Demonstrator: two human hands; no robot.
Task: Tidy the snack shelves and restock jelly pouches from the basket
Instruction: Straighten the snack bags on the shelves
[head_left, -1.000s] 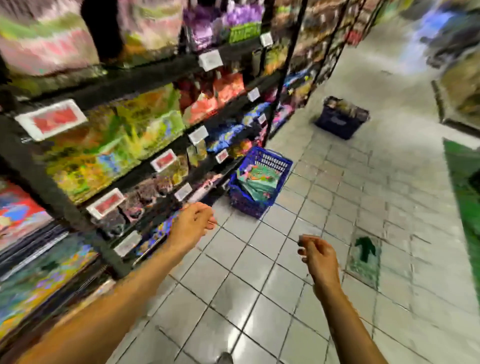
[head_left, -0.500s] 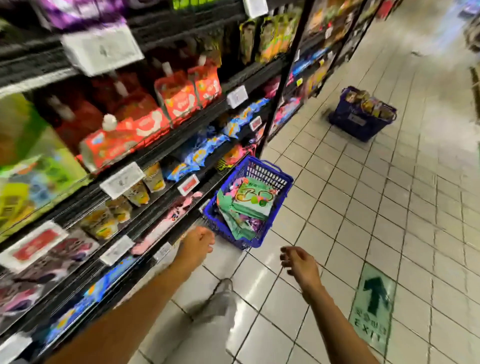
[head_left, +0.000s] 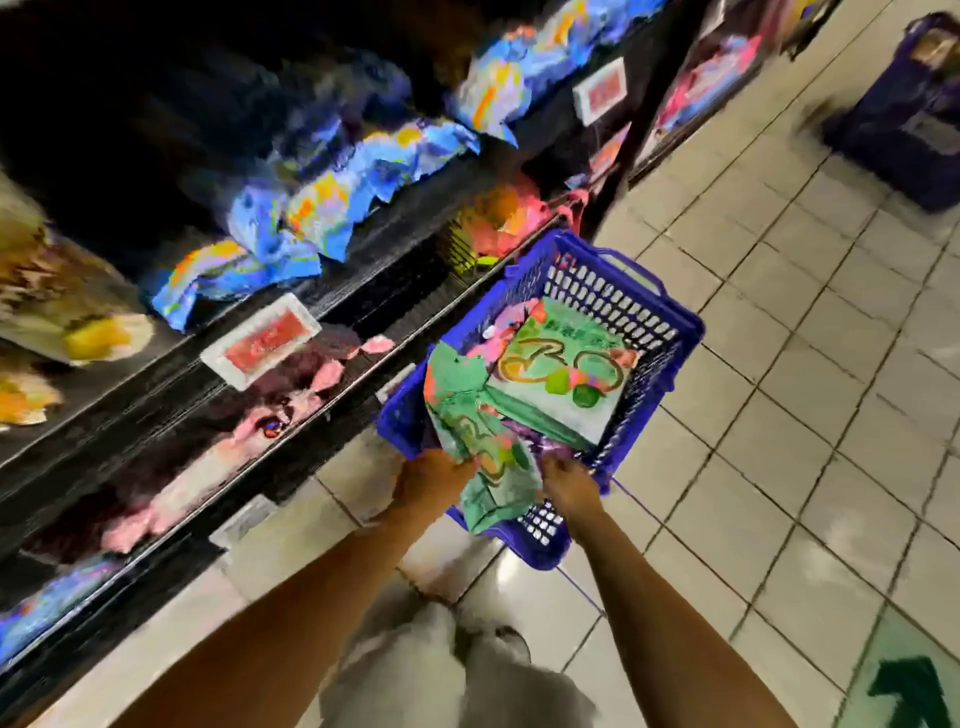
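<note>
Left hand (head_left: 434, 475) down at the near end of the blue basket (head_left: 670, 317), fingers curled onto the edge of a green pouch (head_left: 488, 457); exact pinch blurred, so only roughly told. Right hand (head_left: 569, 488) just beside it on the other edge of the same pouch, fingers hidden underneath, apparently gripping too, though hard to tell for sure.

Likely light and floppy: a soft foil-like bag, creased and buckled where held, sagging over the near rim. Probably slick on the printed faces, so best taken by the sealed side edges or a corner, not the flat middle. Contents judged squashy; no hard squeezing. Lifting with both hands should stop it folding.

Green all over, with a looping gold outline and bright fruit shapes in red, pink and lime. A second green pouch (head_left: 561, 374) of the same print lying flat on top of the pile further in, with pink and purple packs under it.

Basket resting on the tiled floor (head_left: 779, 415), touching the foot of the dark shelves (head_left: 363, 291). Blue wrapped snacks (head_left: 332, 208) above, pink packs (head_left: 208, 467) lower. A second, darker basket (head_left: 904, 119) well apart down the aisle.
</note>
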